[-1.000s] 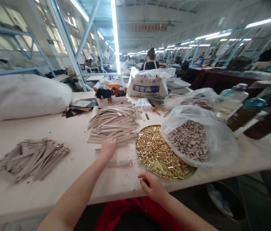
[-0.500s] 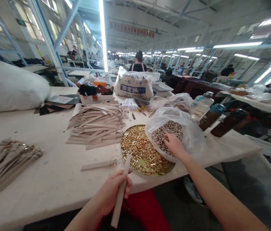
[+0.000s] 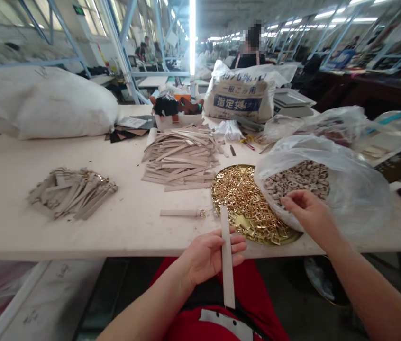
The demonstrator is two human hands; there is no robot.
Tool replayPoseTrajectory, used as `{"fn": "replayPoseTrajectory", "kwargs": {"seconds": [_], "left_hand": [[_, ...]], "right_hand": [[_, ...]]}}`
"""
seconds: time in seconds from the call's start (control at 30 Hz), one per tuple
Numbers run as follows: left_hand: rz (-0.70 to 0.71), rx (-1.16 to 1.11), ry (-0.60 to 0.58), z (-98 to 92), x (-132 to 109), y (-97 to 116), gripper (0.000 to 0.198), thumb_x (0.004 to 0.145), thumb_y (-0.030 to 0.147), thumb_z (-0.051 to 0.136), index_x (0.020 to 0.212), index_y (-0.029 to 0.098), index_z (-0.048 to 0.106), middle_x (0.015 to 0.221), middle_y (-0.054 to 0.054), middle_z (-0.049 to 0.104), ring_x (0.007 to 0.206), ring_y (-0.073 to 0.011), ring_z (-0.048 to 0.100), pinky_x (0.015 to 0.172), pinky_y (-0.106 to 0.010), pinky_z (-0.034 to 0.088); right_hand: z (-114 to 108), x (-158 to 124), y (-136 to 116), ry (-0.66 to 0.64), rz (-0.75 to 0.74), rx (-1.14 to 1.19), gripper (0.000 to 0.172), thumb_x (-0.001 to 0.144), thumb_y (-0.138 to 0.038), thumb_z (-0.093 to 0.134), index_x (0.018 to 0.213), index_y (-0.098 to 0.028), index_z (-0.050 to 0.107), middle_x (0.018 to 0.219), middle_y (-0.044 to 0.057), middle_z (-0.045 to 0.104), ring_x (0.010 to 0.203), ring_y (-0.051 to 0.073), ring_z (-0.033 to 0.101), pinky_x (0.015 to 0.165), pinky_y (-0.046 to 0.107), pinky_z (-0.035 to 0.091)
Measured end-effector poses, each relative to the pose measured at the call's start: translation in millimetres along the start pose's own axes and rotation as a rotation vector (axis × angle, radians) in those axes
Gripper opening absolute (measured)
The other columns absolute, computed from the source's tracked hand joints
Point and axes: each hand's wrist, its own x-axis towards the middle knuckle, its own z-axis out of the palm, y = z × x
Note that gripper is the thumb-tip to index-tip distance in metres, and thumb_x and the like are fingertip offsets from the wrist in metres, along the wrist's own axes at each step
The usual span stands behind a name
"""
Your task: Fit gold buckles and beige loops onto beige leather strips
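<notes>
Since half a second ago the right hand [image 3: 305,213] has drawn back out of the bag of loops [image 3: 350,199] and now hovers at its near edge, while the left hand [image 3: 207,255] has turned its strap [image 3: 227,258] more upright. That beige strap stands nearly vertical just off the near edge of the table [image 3: 8,232], over the red lap, with the left fingers [image 3: 238,247] closed round its upper part. The right fingertips are curled toward the thumb; whether they pinch a loop, I cannot tell.

At twelve o'clock from the strap lies the round tray of gold buckles [image 3: 239,189], with the bag resting on its two-o'clock side. One strap with a metal end [image 3: 182,213] lies at eleven. Farther off at eleven sits the stack of plain straps [image 3: 181,161], and at nine to ten the heap of fitted straps [image 3: 72,192].

Judging by the two piles, a fair share looks done, yet much of the plain stack remains.
</notes>
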Motion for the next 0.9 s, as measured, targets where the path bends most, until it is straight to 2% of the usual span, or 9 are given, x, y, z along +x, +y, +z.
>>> {"fn": "replayPoseTrajectory", "kwargs": {"seconds": [0.13, 0.27, 0.4, 0.5, 0.6, 0.7, 0.77, 0.83, 0.9], "left_hand": [[0.002, -0.007, -0.01, -2.3, 0, -1, 0.037, 0.074, 0.003, 0.041, 0.111, 0.009, 0.047, 0.104, -0.014, 0.057, 0.089, -0.0202, 0.06, 0.078, -0.034, 0.047], [0.038, -0.029, 0.027, -5.6, -3, -1, 0.033, 0.075, 0.003, 0.043, 0.107, 0.01, 0.049, 0.104, -0.012, 0.058, 0.089, -0.0191, 0.061, 0.08, -0.033, 0.047], [0.159, -0.098, 0.108, -9.4, -4, 4, 0.03, 0.077, 0.002, 0.044, 0.104, 0.013, 0.05, 0.109, -0.01, 0.058, 0.092, -0.0175, 0.06, 0.083, -0.033, 0.047], [0.321, -0.169, 0.189, -12.8, -1, 12, 0.029, 0.078, 0.001, 0.044, 0.102, 0.016, 0.05, 0.117, -0.007, 0.055, 0.098, -0.0155, 0.058, 0.087, -0.031, 0.047], [0.459, -0.209, 0.244, -14.8, 1, 19, 0.028, 0.078, 0.002, 0.044, 0.101, 0.018, 0.049, 0.121, -0.006, 0.054, 0.102, -0.015, 0.057, 0.088, -0.031, 0.046], [0.585, -0.221, 0.252, -13.6, 0, 21, 0.025, 0.078, 0.003, 0.047, 0.098, 0.019, 0.048, 0.119, -0.005, 0.055, 0.104, -0.0151, 0.056, 0.09, -0.033, 0.045], [0.648, -0.218, 0.244, -10.7, -3, 19, 0.023, 0.078, 0.003, 0.048, 0.095, 0.019, 0.047, 0.116, -0.005, 0.057, 0.105, -0.0158, 0.056, 0.092, -0.034, 0.044], [0.676, -0.204, 0.235, -6.5, -7, 17, 0.021, 0.078, 0.004, 0.049, 0.092, 0.019, 0.046, 0.113, -0.005, 0.059, 0.107, -0.0164, 0.055, 0.092, -0.036, 0.043], [0.677, -0.181, 0.227, -2.1, -12, 15, 0.019, 0.077, 0.005, 0.05, 0.089, 0.019, 0.045, 0.111, -0.005, 0.061, 0.107, -0.0165, 0.055, 0.093, -0.035, 0.043]], "right_hand": [[33, -47, -37, -0.335, 0.16, 0.448, 0.027, 0.069, -0.044, 0.062, 0.075, -0.02, 0.052, 0.066, -0.001, 0.054, 0.059, 0.013, 0.049, 0.055, 0.025, 0.041], [61, -75, -54, -0.476, 0.334, 0.738, 0.024, 0.068, -0.038, 0.066, 0.07, -0.019, 0.051, 0.067, -0.003, 0.052, 0.059, 0.01, 0.046, 0.057, 0.024, 0.041], [70, -93, -59, -0.573, 0.466, 0.949, 0.02, 0.068, -0.032, 0.068, 0.066, -0.019, 0.053, 0.064, -0.004, 0.051, 0.055, 0.008, 0.045, 0.055, 0.022, 0.041], [70, -110, -61, -0.607, 0.615, 1.106, 0.015, 0.068, -0.027, 0.069, 0.076, -0.02, 0.059, 0.073, -0.002, 0.058, 0.06, 0.008, 0.052, 0.058, 0.021, 0.046], [71, -126, -64, -0.613, 0.775, 1.209, 0.022, 0.068, -0.025, 0.07, 0.087, -0.02, 0.062, 0.08, 0.0, 0.063, 0.068, 0.009, 0.059, 0.067, 0.022, 0.051], [76, -135, -69, -0.565, 0.892, 1.321, 0.021, 0.065, -0.02, 0.073, 0.084, -0.016, 0.064, 0.08, 0.0, 0.065, 0.07, 0.008, 0.061, 0.072, 0.021, 0.052], [80, -136, -72, -0.52, 1.004, 1.406, 0.023, 0.062, -0.019, 0.075, 0.081, -0.015, 0.064, 0.078, 0.001, 0.066, 0.067, 0.008, 0.062, 0.068, 0.019, 0.053], [84, -134, -76, -0.484, 1.099, 1.48, 0.02, 0.061, -0.019, 0.076, 0.077, -0.014, 0.063, 0.072, 0.001, 0.066, 0.061, 0.008, 0.06, 0.057, 0.017, 0.052], [86, -131, -78, -0.455, 1.139, 1.53, 0.016, 0.064, -0.018, 0.074, 0.073, -0.015, 0.062, 0.07, 0.0, 0.065, 0.056, 0.007, 0.059, 0.049, 0.015, 0.049]]}}
